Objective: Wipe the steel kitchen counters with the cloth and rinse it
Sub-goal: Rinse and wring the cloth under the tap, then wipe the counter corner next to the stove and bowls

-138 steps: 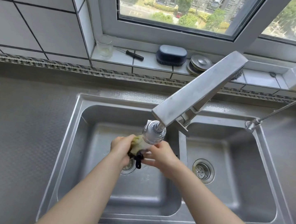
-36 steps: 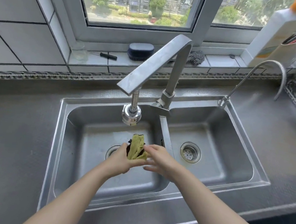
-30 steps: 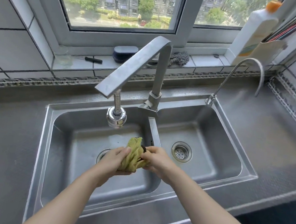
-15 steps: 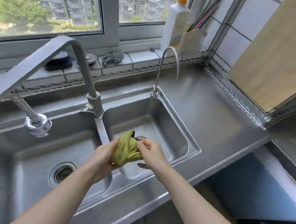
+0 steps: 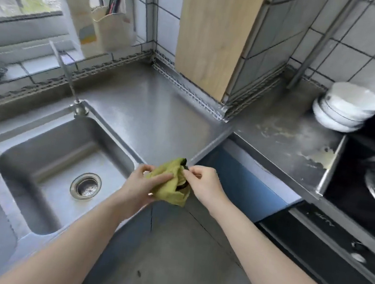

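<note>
Head view: your left hand (image 5: 139,186) and right hand (image 5: 202,183) hold the yellow-green cloth (image 5: 171,184) between them, bunched, above the front edge of the tabletop (image 5: 147,112) where it meets the right rim of the sink (image 5: 115,137). The left hand's fingers curl round the cloth's left side; the right hand's thumb and forefinger pinch its upper right fold, where a dark edge shows.

What has changed: a few seconds ago the cloth was under the tap over the left basin; half a second ago it hung over the right basin. It has now left the sink altogether, and your view has swung right, so that the tap is out of frame and the corner of the tabletop, the wooden board (image 5: 214,35) against the wall and the hob (image 5: 372,180) have come in.

What this means: the rinse appears finished for this pass, and you appear to be opening or refolding the cloth for another wipe. The far right stretch of tabletop, just left of the hob, carries pale streaks and a yellowish patch (image 5: 320,157), with stacked white bowls (image 5: 346,108) at its back edge. That stretch looks the likely next target. The bowls may need to be worked round.
</note>
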`<control>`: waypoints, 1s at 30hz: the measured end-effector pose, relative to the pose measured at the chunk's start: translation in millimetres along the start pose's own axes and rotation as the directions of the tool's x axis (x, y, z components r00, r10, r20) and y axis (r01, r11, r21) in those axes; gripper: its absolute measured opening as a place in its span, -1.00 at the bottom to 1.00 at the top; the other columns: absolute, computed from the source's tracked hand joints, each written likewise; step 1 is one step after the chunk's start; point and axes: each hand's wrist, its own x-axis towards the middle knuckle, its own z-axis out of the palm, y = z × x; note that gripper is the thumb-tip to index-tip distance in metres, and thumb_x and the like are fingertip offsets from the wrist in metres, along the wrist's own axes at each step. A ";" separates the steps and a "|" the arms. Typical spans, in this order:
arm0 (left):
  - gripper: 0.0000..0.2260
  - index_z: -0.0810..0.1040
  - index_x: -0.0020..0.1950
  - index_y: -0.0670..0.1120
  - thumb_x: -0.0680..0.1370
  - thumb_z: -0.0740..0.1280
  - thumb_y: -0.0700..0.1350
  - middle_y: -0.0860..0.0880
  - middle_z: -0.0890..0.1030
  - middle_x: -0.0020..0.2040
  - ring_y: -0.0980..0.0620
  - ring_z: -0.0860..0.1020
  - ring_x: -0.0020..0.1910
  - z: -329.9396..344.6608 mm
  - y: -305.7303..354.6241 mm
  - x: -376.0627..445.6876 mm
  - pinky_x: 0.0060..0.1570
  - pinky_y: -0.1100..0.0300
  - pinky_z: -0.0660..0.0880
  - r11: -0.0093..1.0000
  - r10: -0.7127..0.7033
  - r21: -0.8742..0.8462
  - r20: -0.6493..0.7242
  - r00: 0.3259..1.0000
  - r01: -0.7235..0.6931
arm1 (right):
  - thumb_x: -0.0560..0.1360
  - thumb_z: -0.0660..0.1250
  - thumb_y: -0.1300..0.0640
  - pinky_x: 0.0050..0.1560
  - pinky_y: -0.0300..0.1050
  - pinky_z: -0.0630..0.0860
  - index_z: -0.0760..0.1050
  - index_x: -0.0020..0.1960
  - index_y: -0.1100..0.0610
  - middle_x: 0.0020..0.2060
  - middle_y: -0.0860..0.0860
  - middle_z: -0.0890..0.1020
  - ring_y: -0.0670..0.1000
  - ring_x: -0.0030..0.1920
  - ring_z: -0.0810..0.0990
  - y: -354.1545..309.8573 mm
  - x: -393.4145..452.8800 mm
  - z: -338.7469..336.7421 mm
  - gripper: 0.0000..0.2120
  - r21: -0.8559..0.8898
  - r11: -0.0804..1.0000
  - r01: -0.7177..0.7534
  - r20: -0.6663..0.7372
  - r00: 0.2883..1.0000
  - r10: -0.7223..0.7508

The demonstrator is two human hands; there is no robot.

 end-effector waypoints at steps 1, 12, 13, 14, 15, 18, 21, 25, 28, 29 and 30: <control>-0.66 0.45 0.05 -0.13 0.40 0.53 -0.11 -0.14 0.61 -0.04 -0.01 0.64 -0.20 24.4 -2.4 6.4 -0.34 0.15 0.56 1.000 -0.005 -0.003 0.031 1.000 0.005 | 0.55 0.35 0.09 -0.11 -0.09 0.44 0.59 -0.12 0.26 -0.26 0.10 0.63 -0.02 -0.19 0.55 12.9 0.6 -23.4 -0.78 -0.029 1.000 0.004 -0.024 1.000 -0.005; -0.44 0.49 0.06 -0.05 0.20 0.62 0.13 -0.07 0.62 -0.02 0.04 0.64 -0.12 165.3 -4.5 53.0 -0.20 0.15 0.57 0.969 -0.071 0.247 0.318 0.945 -0.010 | 0.46 0.41 0.13 0.17 -0.16 0.40 0.64 -0.13 -0.04 0.11 -0.07 0.55 -0.12 0.13 0.47 67.9 11.8 -176.8 -0.92 -0.255 0.955 0.152 -0.077 0.981 -0.177; -0.34 0.44 0.15 -0.04 0.19 0.62 0.12 -0.08 0.61 0.06 0.03 0.66 -0.09 174.5 -3.8 59.4 -0.20 0.13 0.59 0.968 -0.075 0.251 0.301 0.951 -0.003 | 0.45 0.41 0.11 0.15 -0.10 0.44 0.61 -0.17 -0.07 0.04 -0.10 0.60 -0.10 0.11 0.52 68.2 14.5 -185.6 -0.92 -0.213 0.968 0.134 -0.095 0.983 -0.157; -0.23 0.37 0.26 -0.02 0.18 0.64 0.11 -0.08 0.58 0.14 0.02 0.67 -0.04 182.6 -3.6 64.4 -0.18 0.09 0.61 0.968 -0.077 0.252 0.288 0.955 0.002 | 0.42 0.39 0.09 0.11 -0.06 0.49 0.59 -0.19 -0.07 -0.05 -0.13 0.63 -0.08 0.06 0.55 67.2 17.0 -192.3 -0.94 -0.169 0.978 0.119 -0.111 0.984 -0.139; -0.12 0.28 0.36 0.04 0.17 0.66 0.10 -0.08 0.55 0.18 -0.01 0.67 -0.01 191.4 -3.2 71.3 -0.15 0.03 0.63 0.969 -0.078 0.246 0.285 0.955 0.005 | 0.40 0.38 0.08 0.06 -0.05 0.52 0.58 -0.20 -0.05 -0.14 -0.14 0.65 -0.08 0.00 0.57 66.5 21.4 -199.4 -0.96 -0.130 0.986 0.107 -0.134 0.983 -0.125; 0.13 -0.05 0.51 0.24 0.14 0.61 0.15 -0.03 0.48 0.28 -0.09 0.69 -0.03 211.7 -0.2 87.7 -0.09 -0.05 0.64 0.963 -0.113 0.266 0.318 0.941 0.026 | 0.38 0.31 0.05 -0.18 -0.10 0.49 0.48 -0.22 -0.04 -0.33 -0.12 0.57 -0.07 -0.22 0.53 65.8 37.1 -212.9 -0.99 -0.073 0.993 0.093 -0.236 0.966 -0.108; 0.12 -0.11 0.50 0.35 0.17 0.58 0.24 0.24 0.34 0.17 0.11 0.68 -0.07 228.9 4.2 105.2 -0.17 0.11 0.63 0.917 -0.176 0.398 0.405 0.897 0.000 | 0.49 0.25 0.07 -0.33 -0.12 0.39 0.35 -0.21 -0.08 -0.40 -0.10 0.47 -0.06 -0.34 0.44 67.8 56.9 -223.8 -0.87 -0.166 0.983 0.082 -0.348 0.928 -0.136; -0.29 0.36 0.39 0.09 0.31 0.59 0.09 0.24 0.55 0.14 0.28 0.60 0.01 258.1 11.0 139.0 -0.09 0.34 0.55 0.768 -0.122 0.588 0.524 0.843 -0.254 | 0.55 0.23 0.02 -0.40 -0.18 0.37 0.36 -0.11 -0.08 -0.28 -0.04 0.56 -0.06 -0.28 0.49 65.2 84.4 -234.5 -0.92 -0.319 0.946 0.059 -0.321 0.932 -0.167; -0.62 0.60 0.14 -0.07 0.38 0.56 -0.04 0.01 0.68 0.06 0.07 0.62 0.10 272.3 16.6 163.8 0.19 0.06 0.51 0.695 -0.094 0.629 0.559 0.824 -0.348 | 0.51 0.29 -0.03 -0.42 -0.31 0.30 0.41 -0.14 -0.08 -0.26 -0.05 0.57 -0.09 -0.26 0.49 68.2 102.5 -239.2 -0.91 -0.313 0.950 0.022 -0.281 0.953 -0.114; -0.67 0.63 0.09 -0.09 0.38 0.56 -0.05 -0.02 0.69 0.03 0.04 0.62 0.08 274.8 17.7 173.1 0.19 0.01 0.50 0.654 -0.091 0.651 0.574 0.814 -0.386 | 0.50 0.32 -0.03 -0.37 -0.34 0.33 0.44 -0.17 -0.07 -0.27 -0.06 0.58 -0.08 -0.22 0.50 70.5 108.2 -243.8 -0.90 -0.280 0.960 0.013 -0.286 0.953 -0.096; -0.69 0.64 0.06 -0.10 0.38 0.56 -0.04 -0.04 0.68 0.00 0.01 0.62 0.05 276.1 18.4 182.3 0.16 -0.01 0.51 0.603 -0.086 0.675 0.584 0.808 -0.424 | 0.48 0.35 -0.03 -0.28 -0.31 0.39 0.47 -0.19 -0.06 -0.26 -0.08 0.59 -0.07 -0.17 0.52 72.9 113.1 -249.7 -0.89 -0.239 0.971 0.004 -0.290 0.954 -0.075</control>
